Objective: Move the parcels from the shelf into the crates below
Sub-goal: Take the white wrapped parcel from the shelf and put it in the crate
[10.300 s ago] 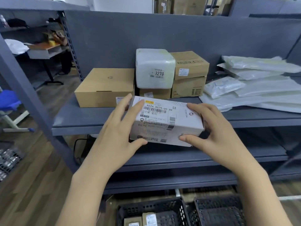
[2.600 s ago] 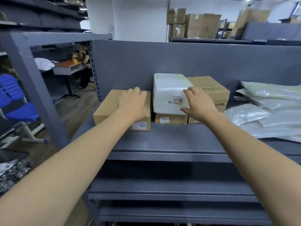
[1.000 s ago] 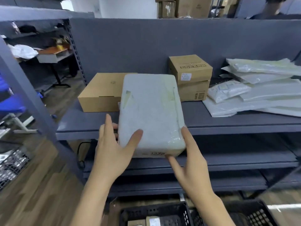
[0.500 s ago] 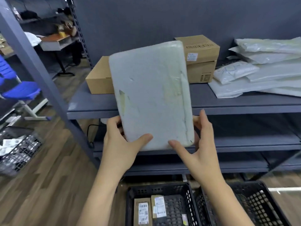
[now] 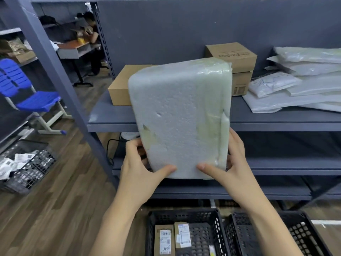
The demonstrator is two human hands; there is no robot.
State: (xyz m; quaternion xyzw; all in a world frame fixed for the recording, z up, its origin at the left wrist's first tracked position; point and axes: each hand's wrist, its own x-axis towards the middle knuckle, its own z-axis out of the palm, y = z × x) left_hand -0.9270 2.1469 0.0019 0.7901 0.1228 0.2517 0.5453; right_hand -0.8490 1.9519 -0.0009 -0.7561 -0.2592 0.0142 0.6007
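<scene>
A white foam-wrapped parcel (image 5: 181,115) is held upright in front of the grey shelf (image 5: 276,119). My left hand (image 5: 140,169) grips its lower left corner, thumb on the front. Its lower right corner is gripped by my right hand (image 5: 230,163) the same way. On the shelf behind it stand a flat brown box (image 5: 120,89), stacked brown boxes (image 5: 238,58) and white mailer bags (image 5: 299,85). On the floor below sit two black crates: the left crate (image 5: 184,215) holds small labelled boxes (image 5: 171,237), the right crate (image 5: 302,235) shows nothing inside.
A grey shelf upright (image 5: 55,71) slants down the left. A blue chair (image 5: 27,93) and a black wire basket with papers (image 5: 27,167) stand on the wooden floor at left. Lower shelf boards (image 5: 276,163) run behind my hands. A person sits at a desk far back left (image 5: 88,32).
The foam parcel has come nearer to the camera and stands more upright than half a second ago. Both hands keep their grip on its lower corners.
</scene>
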